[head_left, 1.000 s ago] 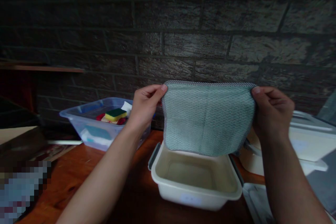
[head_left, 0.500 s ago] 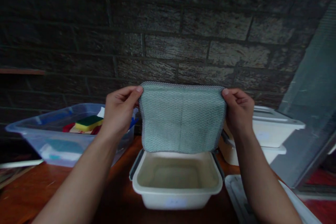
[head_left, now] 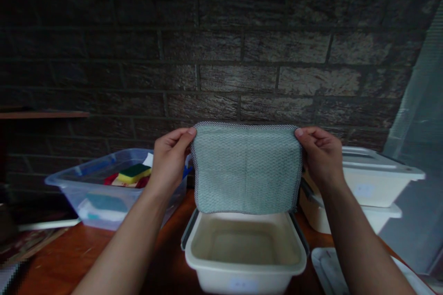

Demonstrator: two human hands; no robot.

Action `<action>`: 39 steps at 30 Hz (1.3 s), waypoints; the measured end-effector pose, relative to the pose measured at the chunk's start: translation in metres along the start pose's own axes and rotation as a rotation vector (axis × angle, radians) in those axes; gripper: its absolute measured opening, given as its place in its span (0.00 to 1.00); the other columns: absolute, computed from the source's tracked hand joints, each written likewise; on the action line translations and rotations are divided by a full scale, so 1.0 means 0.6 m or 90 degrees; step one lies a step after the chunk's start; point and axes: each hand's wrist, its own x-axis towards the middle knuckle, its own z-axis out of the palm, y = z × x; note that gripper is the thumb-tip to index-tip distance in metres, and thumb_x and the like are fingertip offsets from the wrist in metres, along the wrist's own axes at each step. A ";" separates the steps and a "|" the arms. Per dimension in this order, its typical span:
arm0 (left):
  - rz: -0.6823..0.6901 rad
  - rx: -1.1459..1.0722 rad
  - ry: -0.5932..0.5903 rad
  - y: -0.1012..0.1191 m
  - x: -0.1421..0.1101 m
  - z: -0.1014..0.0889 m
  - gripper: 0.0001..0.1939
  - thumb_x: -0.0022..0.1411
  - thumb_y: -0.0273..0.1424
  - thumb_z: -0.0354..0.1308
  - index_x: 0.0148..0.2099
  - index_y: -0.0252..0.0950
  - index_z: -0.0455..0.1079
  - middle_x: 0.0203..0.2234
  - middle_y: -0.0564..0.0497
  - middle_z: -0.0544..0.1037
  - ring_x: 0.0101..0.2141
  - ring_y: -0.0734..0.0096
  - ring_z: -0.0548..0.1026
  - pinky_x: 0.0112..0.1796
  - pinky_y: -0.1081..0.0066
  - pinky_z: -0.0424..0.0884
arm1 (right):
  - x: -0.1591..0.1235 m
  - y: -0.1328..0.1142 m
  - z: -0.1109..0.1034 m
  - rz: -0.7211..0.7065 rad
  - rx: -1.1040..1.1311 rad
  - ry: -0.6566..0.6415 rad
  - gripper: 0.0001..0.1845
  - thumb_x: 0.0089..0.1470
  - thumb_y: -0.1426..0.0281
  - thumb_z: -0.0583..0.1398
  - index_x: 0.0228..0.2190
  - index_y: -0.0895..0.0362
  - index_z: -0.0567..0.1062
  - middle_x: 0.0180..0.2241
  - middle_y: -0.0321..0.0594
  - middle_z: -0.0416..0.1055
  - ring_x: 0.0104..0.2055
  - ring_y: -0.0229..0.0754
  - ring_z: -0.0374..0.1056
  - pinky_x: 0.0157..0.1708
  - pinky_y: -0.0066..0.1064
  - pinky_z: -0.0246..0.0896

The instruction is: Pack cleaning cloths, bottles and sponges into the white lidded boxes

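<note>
A pale green woven cloth [head_left: 245, 168] with a dark stitched edge hangs flat in front of me. My left hand [head_left: 170, 156] pinches its top left corner and my right hand [head_left: 320, 154] pinches its top right corner. The cloth's lower edge hangs just above the far rim of an open cream plastic box [head_left: 246, 258] on the wooden table [head_left: 86, 258]. The box looks bare inside.
A clear blue-tinted tub [head_left: 104, 189] at the left holds a yellow-green sponge [head_left: 133, 173] and other small items. Two stacked lidded cream boxes [head_left: 370, 189] stand at the right, a loose lid [head_left: 328, 269] lies beside the open box. A dark brick wall is close behind.
The view has shifted a little; the cloth stays stretched between both hands above the open box, slightly lower in the picture than before.
</note>
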 end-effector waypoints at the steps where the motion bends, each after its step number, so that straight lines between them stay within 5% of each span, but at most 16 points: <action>1: -0.007 -0.012 -0.001 0.004 -0.001 0.001 0.06 0.60 0.35 0.67 0.35 0.39 0.80 0.27 0.53 0.76 0.29 0.72 0.71 0.32 0.72 0.67 | 0.000 0.000 -0.001 0.008 -0.011 -0.007 0.13 0.53 0.57 0.70 0.31 0.53 0.79 0.15 0.28 0.65 0.10 0.31 0.50 0.06 0.25 0.41; 11: -0.030 -0.037 -0.045 0.003 0.001 -0.009 0.05 0.59 0.29 0.63 0.30 0.38 0.74 0.24 0.54 0.69 0.27 0.73 0.67 0.29 0.73 0.61 | -0.001 0.000 0.001 0.002 0.004 -0.023 0.10 0.53 0.60 0.70 0.31 0.53 0.80 0.21 0.31 0.71 0.18 0.33 0.57 0.16 0.25 0.50; 13: -0.033 0.019 -0.111 -0.002 0.000 -0.009 0.02 0.58 0.28 0.63 0.36 0.39 0.76 0.28 0.54 0.73 0.31 0.71 0.70 0.32 0.73 0.63 | -0.004 -0.003 0.002 -0.019 -0.006 -0.041 0.09 0.55 0.60 0.69 0.32 0.53 0.81 0.23 0.32 0.72 0.21 0.34 0.60 0.19 0.25 0.54; 18: -0.054 0.181 -0.359 0.001 -0.037 0.023 0.26 0.62 0.33 0.66 0.62 0.42 0.70 0.50 0.45 0.79 0.49 0.60 0.75 0.50 0.64 0.69 | -0.021 -0.010 0.023 -0.036 -0.055 -0.172 0.10 0.61 0.60 0.65 0.33 0.53 0.78 0.26 0.33 0.71 0.26 0.35 0.61 0.25 0.27 0.55; 21: -0.064 0.204 -0.441 0.001 -0.071 0.059 0.34 0.61 0.36 0.68 0.67 0.45 0.64 0.58 0.44 0.75 0.56 0.57 0.73 0.57 0.59 0.66 | -0.034 -0.010 0.041 -0.030 -0.066 -0.286 0.10 0.63 0.59 0.63 0.34 0.53 0.77 0.25 0.33 0.67 0.26 0.36 0.60 0.25 0.27 0.53; 23: -0.057 0.189 -0.503 -0.003 -0.087 0.081 0.28 0.62 0.38 0.67 0.63 0.43 0.69 0.54 0.44 0.78 0.53 0.56 0.74 0.55 0.59 0.68 | -0.040 -0.009 0.050 -0.017 -0.056 -0.339 0.11 0.64 0.58 0.62 0.34 0.53 0.76 0.24 0.32 0.66 0.25 0.36 0.59 0.24 0.28 0.53; 26: -0.064 0.179 -0.559 -0.017 -0.099 0.100 0.12 0.67 0.41 0.61 0.42 0.37 0.77 0.36 0.48 0.79 0.39 0.61 0.76 0.41 0.65 0.70 | -0.041 -0.004 0.055 -0.001 -0.041 -0.359 0.12 0.64 0.58 0.62 0.35 0.53 0.76 0.23 0.31 0.65 0.24 0.36 0.58 0.24 0.28 0.51; 28: -0.087 0.192 -0.543 -0.026 -0.096 0.099 0.17 0.69 0.42 0.58 0.33 0.36 0.73 0.27 0.52 0.74 0.30 0.67 0.71 0.31 0.70 0.65 | -0.038 0.000 0.052 0.016 -0.030 -0.350 0.12 0.63 0.58 0.63 0.35 0.53 0.76 0.23 0.31 0.66 0.23 0.35 0.58 0.23 0.27 0.50; 31: -0.146 0.164 -0.472 -0.029 -0.081 0.083 0.18 0.69 0.44 0.57 0.32 0.36 0.69 0.23 0.55 0.68 0.24 0.73 0.64 0.25 0.73 0.57 | -0.032 0.009 0.043 0.094 0.015 -0.377 0.12 0.60 0.58 0.65 0.41 0.52 0.77 0.27 0.32 0.73 0.24 0.35 0.64 0.24 0.26 0.55; 36: -0.207 0.121 -0.338 0.000 -0.049 0.045 0.16 0.67 0.45 0.60 0.36 0.36 0.72 0.26 0.53 0.73 0.26 0.73 0.67 0.26 0.74 0.59 | -0.030 0.039 0.035 0.273 0.036 -0.616 0.37 0.47 0.65 0.75 0.57 0.51 0.71 0.36 0.35 0.80 0.32 0.40 0.73 0.32 0.29 0.66; 39: -0.215 0.109 -0.300 0.016 -0.040 0.030 0.16 0.66 0.44 0.61 0.35 0.36 0.73 0.28 0.52 0.76 0.28 0.71 0.70 0.29 0.73 0.63 | -0.035 0.065 0.043 0.312 -0.007 -0.761 0.23 0.46 0.65 0.75 0.43 0.58 0.79 0.34 0.35 0.79 0.32 0.38 0.71 0.32 0.28 0.63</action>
